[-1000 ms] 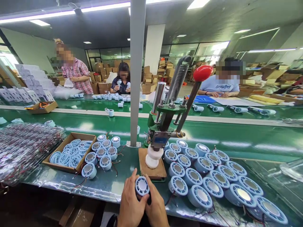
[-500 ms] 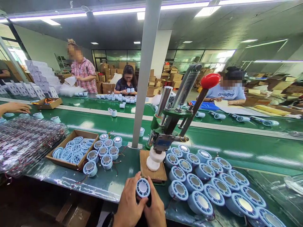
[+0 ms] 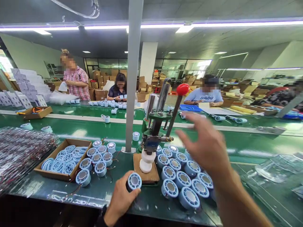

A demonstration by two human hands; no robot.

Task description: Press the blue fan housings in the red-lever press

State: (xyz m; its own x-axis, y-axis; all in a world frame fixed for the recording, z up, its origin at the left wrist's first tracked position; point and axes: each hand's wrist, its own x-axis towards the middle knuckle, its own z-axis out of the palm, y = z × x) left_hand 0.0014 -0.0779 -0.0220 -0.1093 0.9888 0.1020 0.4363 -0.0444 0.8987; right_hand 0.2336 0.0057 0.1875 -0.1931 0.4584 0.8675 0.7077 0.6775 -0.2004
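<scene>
My left hand [image 3: 123, 194] is closed round a small light-blue round housing with a silver disc on top [image 3: 134, 181], near the table's front edge. Just beyond it stands a green hand press [image 3: 155, 126] with a lever ending in a red knob [image 3: 183, 89]. White round pads [image 3: 146, 161] sit under its ram, over a brown base plate [image 3: 154, 177]. My right hand [image 3: 204, 142] is raised to the right of the lever, slightly blurred, fingers apart and holding nothing. Below it, rows of similar blue housings [image 3: 183, 178] cover the table, partly hidden by my right forearm.
At the left, a cardboard box [image 3: 68, 176] holds light-blue rings, with several wired housings [image 3: 100, 168] beside it. Clear plastic trays [image 3: 19, 157] are stacked farther left. A grey post [image 3: 132, 78] rises behind the press. Across the green conveyor [image 3: 94, 126], several people sit or stand.
My right hand has let go of the housing and risen to the right beside the press lever. My left hand keeps the housing, now a little farther left in view. The view has turned rightward.
</scene>
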